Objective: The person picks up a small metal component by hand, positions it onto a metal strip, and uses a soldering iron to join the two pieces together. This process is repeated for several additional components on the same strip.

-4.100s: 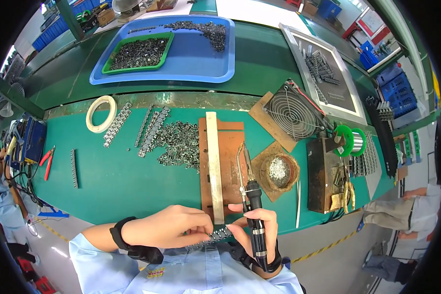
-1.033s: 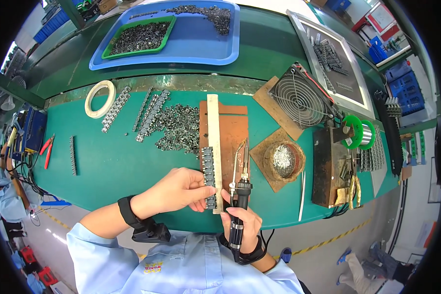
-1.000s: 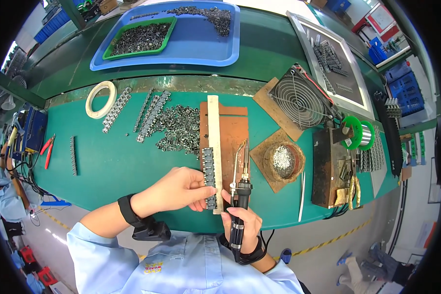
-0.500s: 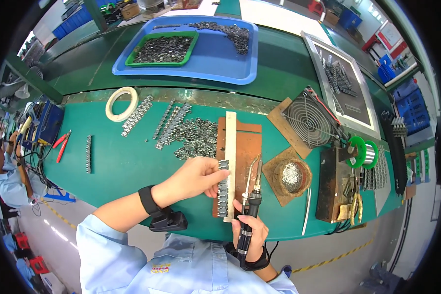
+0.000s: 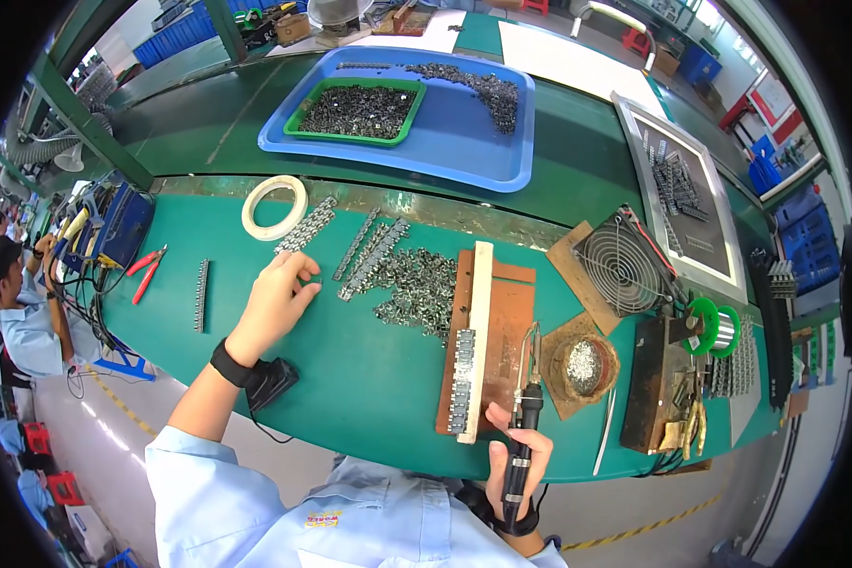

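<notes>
My right hand (image 5: 508,464) is closed round the black handle of a soldering iron (image 5: 519,464), its metal tip pointing away from me. Just left of it, a strip of small dark components (image 5: 461,381) lies along a pale bar (image 5: 479,331) on a brown board (image 5: 507,322). My left hand (image 5: 279,298) is over the mat, fingers bent and thumb apart, with nothing visible between them. Its fingers reach the near end of a row of component strips (image 5: 310,225). More strips (image 5: 374,257) and a pile of small metal parts (image 5: 421,292) lie to its right.
A blue tray (image 5: 464,147) with a green tray (image 5: 355,135) stands at the back. To the right are a fan (image 5: 625,260), a round pot (image 5: 585,367), and a solder spool (image 5: 713,327). Tape (image 5: 275,208), red-handled cutters (image 5: 146,273) and a co-worker (image 5: 28,308) are leftward.
My left hand has left the strip on the board and moved left and away from me, to the other strips. The iron stays in my right hand. The whole view has shifted.
</notes>
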`<action>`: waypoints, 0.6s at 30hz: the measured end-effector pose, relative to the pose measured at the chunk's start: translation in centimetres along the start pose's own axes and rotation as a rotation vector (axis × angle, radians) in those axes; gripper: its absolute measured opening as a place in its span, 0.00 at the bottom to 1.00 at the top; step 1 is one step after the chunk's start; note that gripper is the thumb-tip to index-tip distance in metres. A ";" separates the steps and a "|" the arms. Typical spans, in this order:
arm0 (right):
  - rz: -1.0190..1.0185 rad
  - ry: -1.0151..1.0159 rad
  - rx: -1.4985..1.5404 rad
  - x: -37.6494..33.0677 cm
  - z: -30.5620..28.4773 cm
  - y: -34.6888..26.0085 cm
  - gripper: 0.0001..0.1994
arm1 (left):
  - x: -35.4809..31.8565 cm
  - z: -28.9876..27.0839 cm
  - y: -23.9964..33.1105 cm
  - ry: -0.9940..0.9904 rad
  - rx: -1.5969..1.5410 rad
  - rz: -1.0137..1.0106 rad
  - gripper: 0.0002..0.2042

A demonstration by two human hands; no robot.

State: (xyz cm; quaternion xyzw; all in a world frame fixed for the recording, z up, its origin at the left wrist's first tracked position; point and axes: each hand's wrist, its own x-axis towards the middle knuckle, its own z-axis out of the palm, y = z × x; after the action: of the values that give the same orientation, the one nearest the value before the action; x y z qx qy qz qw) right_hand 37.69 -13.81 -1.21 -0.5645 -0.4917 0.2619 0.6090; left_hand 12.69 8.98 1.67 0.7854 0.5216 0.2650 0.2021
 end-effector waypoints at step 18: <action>0.147 -0.080 0.091 1.9 -3.3 -2.9 0.17 | -1.1 1.2 7.9 -0.451 -0.371 -0.029 0.03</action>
State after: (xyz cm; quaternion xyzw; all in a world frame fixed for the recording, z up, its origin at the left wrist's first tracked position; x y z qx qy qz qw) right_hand 40.73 -14.22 2.50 -0.5597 -0.4604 0.3506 0.5931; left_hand 18.73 4.94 5.18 0.7664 0.4175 0.1717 0.4569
